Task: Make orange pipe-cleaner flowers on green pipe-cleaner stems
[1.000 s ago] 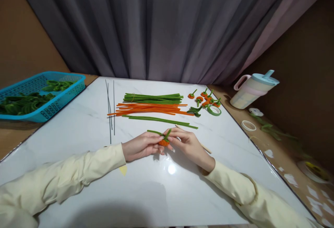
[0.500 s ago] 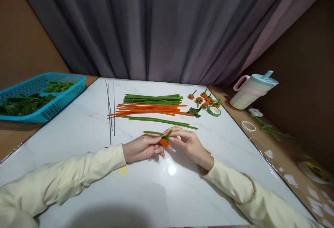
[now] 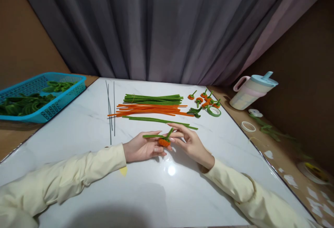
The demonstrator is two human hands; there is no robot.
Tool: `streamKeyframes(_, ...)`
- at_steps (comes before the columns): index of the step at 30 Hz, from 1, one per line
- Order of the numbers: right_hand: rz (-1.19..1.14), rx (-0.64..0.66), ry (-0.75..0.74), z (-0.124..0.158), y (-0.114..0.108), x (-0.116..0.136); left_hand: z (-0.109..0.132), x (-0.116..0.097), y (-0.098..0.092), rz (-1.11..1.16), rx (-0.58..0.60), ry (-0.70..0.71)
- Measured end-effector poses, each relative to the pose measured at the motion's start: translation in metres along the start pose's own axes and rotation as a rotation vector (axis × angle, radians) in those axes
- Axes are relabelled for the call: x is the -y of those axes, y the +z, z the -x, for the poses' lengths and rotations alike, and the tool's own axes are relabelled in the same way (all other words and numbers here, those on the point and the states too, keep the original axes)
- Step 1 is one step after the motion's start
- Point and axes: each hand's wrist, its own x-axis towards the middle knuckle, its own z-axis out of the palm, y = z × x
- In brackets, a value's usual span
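Note:
A small orange pipe-cleaner pumpkin (image 3: 164, 142) with a green stem hangs over the table between my two hands. My right hand (image 3: 191, 144) pinches it from the right with thumb and fingers. A long green pipe-cleaner end (image 3: 151, 136) sticks out leftward from its top, across the fingers of my left hand (image 3: 143, 147). The left fingers are spread just beside and under the pumpkin; whether they touch it is hard to see. Just beyond the hands lie loose green pipe cleaners (image 3: 161, 120), with orange pipe cleaners (image 3: 151, 110) and a green bundle (image 3: 153, 98) farther back.
Several finished orange pumpkins (image 3: 199, 100) lie at the back right near a roll of green tape (image 3: 214, 111). Thin dark wires (image 3: 114, 110) lie on the left. A blue basket (image 3: 47, 115) of green pieces stands far left, a tumbler (image 3: 250, 90) far right.
My left thumb and fingers have loosened from the green strip and spread apart. The strip now tilts lower and shows more of its length. The right hand keeps hold of the pumpkin.

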Motion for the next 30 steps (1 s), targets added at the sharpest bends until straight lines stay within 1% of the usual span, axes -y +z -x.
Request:
streamKeyframes(2, 0.018, -0.003, -0.004, -0.0001, -0.001, -0.0002, 0.0002, -0.0002, 0.0004, 0.002, 0.02, 0.011)
streamKeyframes(4, 0.02, -0.004, -0.003, 0.0, -0.0014, -0.0007, 0.0008, 0.0003, 0.0014, -0.032, 0.024, 0.056)
streamKeyframes(9, 0.008, 0.003, 0.001, 0.0, -0.0007, -0.0003, 0.0032, 0.0009, 0.0042, -0.112, -0.024, 0.1)
streamKeyframes(13, -0.055, 0.061, 0.016, 0.0003, 0.0003, 0.0008, 0.0061, -0.0009, 0.0039, -0.144, -0.1, 0.051)
streamKeyframes(15, -0.057, 0.055, 0.009, 0.0003, -0.0001, 0.0009, 0.0072, -0.002, 0.0029, -0.181, -0.148, 0.026)
streamKeyframes(17, -0.016, 0.015, -0.027, 0.0001, -0.0013, 0.0007, 0.0077, -0.0028, 0.0025, -0.224, -0.172, 0.023)
streamKeyframes(20, 0.07, -0.032, -0.136, -0.0008, -0.004, 0.0004, 0.0075, -0.0031, 0.004, -0.237, -0.154, 0.045)
streamKeyframes(24, 0.172, -0.018, -0.251, -0.001, -0.0054, 0.0008, 0.0071, -0.0032, 0.0078, -0.193, -0.097, 0.066)
streamKeyframes(27, 0.252, -0.034, -0.347, 0.0, -0.0042, 0.0026, 0.0072, -0.0033, 0.0089, -0.157, -0.072, 0.072)
streamKeyframes(30, 0.275, -0.047, -0.377, 0.0005, -0.0023, 0.0063, 0.0069, -0.0027, 0.0079, -0.155, -0.076, 0.071)
